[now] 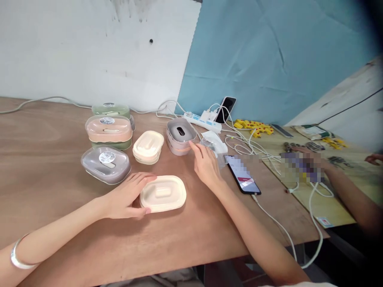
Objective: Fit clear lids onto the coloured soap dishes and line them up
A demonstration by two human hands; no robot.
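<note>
My left hand (127,196) grips the left edge of a cream oval lid (164,193) lying flat on the wooden table (44,131), thumb below and fingers over its rim. My right hand (206,165) reaches forward, its fingers stretched toward a grey-lidded pink box (180,135) and touching a clear plastic lid (213,144) beside it. A cream box (148,146) sits just behind the flat lid.
A grey clear-lidded box (105,164), a pink box (108,129) stacked on a green one, and another green box (110,108) stand at the left. A phone (242,175), cables, a power strip (202,120) and yellow pieces (253,127) lie right. Another person's arm (347,191) rests there.
</note>
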